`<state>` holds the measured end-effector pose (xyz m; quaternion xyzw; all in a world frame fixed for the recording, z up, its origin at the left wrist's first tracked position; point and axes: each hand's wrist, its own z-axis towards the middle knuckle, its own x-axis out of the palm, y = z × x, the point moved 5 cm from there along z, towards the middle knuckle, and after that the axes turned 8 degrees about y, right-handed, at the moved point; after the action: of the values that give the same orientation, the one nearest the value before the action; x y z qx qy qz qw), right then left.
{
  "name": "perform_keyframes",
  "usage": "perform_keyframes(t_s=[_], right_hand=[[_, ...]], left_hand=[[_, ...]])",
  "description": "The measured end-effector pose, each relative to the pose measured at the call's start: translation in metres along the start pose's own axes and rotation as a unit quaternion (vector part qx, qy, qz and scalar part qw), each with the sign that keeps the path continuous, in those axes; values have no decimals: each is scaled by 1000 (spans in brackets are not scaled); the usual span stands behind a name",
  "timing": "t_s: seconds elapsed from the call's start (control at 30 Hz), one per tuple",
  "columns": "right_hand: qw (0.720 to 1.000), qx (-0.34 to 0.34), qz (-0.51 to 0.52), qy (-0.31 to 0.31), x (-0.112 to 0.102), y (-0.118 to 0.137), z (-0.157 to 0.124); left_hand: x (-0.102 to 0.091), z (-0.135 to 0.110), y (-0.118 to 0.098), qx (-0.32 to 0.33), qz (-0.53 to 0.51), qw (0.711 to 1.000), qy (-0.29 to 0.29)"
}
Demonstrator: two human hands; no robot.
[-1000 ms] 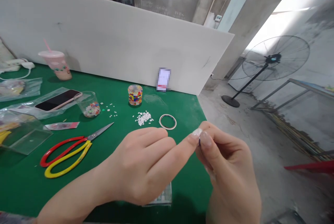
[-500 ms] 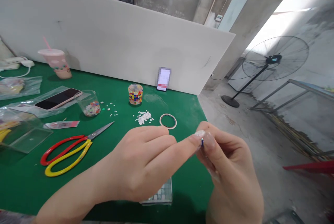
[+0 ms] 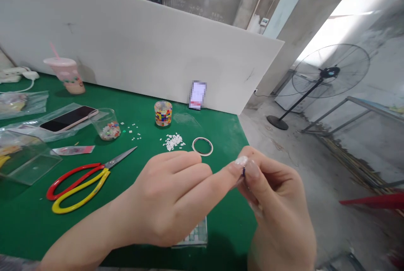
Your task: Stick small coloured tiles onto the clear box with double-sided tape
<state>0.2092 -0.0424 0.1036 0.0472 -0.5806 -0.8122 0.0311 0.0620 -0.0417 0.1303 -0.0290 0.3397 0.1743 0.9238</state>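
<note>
Pinching a tiny dark piece (image 3: 243, 172) between them, my left hand (image 3: 176, 199) and right hand (image 3: 280, 203) meet above the tabletop (image 3: 225, 224).

We are mostly hiding a dark piece (image 3: 243, 171); our left hand (image 3: 176, 201) is partly blocking a checkered pack (image 3: 200, 232) by the desk's (image 3: 227, 216) near edge.

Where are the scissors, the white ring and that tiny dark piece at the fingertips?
Scissors (image 3: 107, 167): head view, where blades meet handles.
White ring (image 3: 205, 155): head view, its near rim.
Tiny dark piece (image 3: 244, 171): head view, its exposed edge.
</note>
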Motion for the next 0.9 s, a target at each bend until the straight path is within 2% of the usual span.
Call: perform_keyframes(t_s=[0.5, 0.73, 0.9], right_hand=[[996, -14, -83, -40, -1, 6, 1], [987, -12, -98, -123, 5, 8, 0], [983, -8, -116, -144, 5, 9, 0]], left_hand=[[-1, 1, 0, -28, 26, 999, 11], [0, 3, -5, -11, 65, 997, 32], [1, 2, -5, 7, 91, 996, 12]])
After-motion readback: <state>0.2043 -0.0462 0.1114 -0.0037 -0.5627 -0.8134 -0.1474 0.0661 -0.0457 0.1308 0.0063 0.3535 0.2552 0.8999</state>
